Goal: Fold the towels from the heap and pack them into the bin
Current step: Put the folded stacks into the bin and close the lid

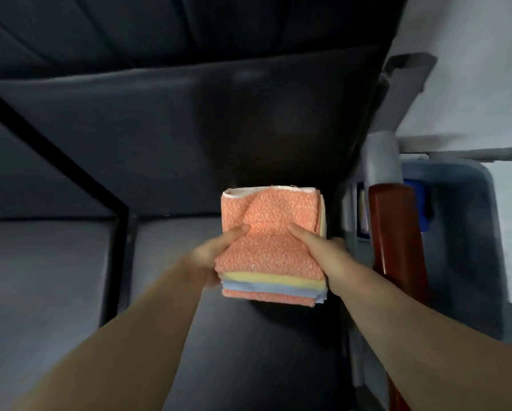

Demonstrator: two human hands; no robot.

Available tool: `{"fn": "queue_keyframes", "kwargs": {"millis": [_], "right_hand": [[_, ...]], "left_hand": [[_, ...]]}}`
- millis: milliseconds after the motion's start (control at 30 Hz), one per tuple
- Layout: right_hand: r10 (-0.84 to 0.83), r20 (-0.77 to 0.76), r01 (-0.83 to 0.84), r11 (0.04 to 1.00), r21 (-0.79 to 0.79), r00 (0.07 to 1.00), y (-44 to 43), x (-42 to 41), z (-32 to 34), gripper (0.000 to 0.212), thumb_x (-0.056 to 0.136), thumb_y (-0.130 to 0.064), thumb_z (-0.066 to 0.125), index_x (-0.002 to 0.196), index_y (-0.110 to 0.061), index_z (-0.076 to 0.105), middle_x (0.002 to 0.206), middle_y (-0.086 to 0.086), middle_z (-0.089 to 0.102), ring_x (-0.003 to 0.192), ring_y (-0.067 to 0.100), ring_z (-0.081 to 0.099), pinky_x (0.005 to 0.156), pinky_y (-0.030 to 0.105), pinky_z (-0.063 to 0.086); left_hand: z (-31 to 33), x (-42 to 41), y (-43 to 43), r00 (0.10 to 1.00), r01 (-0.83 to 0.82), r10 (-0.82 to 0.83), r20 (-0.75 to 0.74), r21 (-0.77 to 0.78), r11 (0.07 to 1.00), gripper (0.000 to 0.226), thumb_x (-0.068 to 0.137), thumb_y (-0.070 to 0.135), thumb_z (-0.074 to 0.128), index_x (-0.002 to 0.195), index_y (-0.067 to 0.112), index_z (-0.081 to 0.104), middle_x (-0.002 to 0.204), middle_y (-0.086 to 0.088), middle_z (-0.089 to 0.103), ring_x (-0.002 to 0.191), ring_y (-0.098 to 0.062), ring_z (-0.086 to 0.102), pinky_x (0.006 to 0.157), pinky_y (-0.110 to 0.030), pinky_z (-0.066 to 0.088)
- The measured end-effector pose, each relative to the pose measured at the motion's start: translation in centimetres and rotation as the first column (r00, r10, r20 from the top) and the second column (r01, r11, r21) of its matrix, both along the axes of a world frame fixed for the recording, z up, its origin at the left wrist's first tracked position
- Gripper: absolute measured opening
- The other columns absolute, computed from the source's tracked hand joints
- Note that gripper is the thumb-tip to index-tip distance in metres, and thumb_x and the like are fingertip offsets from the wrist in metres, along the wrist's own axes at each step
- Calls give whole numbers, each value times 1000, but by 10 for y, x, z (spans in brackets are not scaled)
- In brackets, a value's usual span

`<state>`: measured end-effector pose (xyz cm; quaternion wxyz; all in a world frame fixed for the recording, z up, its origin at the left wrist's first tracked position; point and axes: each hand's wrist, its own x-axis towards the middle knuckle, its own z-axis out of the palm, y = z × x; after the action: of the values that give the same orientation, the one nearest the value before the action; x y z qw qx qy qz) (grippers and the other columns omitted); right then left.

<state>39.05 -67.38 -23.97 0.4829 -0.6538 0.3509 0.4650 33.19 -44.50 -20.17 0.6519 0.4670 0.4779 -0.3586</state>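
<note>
The stack of folded towels (271, 241) sat at the centre of the frame and showed 4 layers at its near edge: orange, yellow, blue, orange. The left hand (216, 256) gripped its left side and the right hand (323, 253) its right side. Each thumb pressed on top, with the fingers mostly hidden beneath. The grey-blue bin (468, 232) stood at the right of the frame, behind a brown wooden post (397, 232).

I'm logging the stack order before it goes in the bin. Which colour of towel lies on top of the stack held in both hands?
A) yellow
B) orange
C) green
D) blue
B: the orange towel tops the stack gripped by the left hand and right hand; a yellow towel and a blue towel show beneath it.
</note>
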Motion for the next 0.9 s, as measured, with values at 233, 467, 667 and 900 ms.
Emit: {"fn": "queue_keyframes", "kwargs": {"millis": [233, 467, 667, 900], "right_hand": [[-6, -68, 21, 978, 210, 998, 14, 8, 16, 85, 51, -58, 95, 121, -16, 73, 108, 13, 79, 101, 32, 76, 102, 50, 56], [98, 31, -102, 973, 208, 995, 17, -3, 25, 76, 51, -64, 88, 113, -24, 71, 95, -1, 81, 92, 20, 78, 90, 39, 59], [34, 88, -68, 903, 424, 996, 2, 11, 89, 59, 69, -47, 84, 121, -21, 70, 107, 3, 80, 101, 22, 77, 100, 45, 56], [-217, 153, 109, 849, 518, 964, -129, 75, 197, 50, 70, -39, 77, 114, -16, 70, 100, 6, 81, 86, 22, 79, 82, 41, 56]], "left_hand": [[-34, -11, 9, 993, -6, 25, 119, -163, 987, 93, 56, 60, 89, 134, 20, 57, 123, -10, 73, 114, -30, 70, 104, -50, 48], [-11, -30, 4, 980, -60, 90, 177, -169, 984, 116, 31, 61, 98, 132, 21, 57, 121, -9, 74, 109, -27, 72, 93, -44, 52], [62, -21, -13, 919, -186, 219, 327, -129, 974, 71, 70, 48, 86, 129, 20, 59, 114, -9, 76, 100, -27, 75, 71, -37, 63], [166, 82, -128, 866, -23, 61, 497, -81, 996, 56, 73, 44, 75, 122, 21, 63, 113, -7, 77, 102, -26, 75, 79, -40, 61]]}}
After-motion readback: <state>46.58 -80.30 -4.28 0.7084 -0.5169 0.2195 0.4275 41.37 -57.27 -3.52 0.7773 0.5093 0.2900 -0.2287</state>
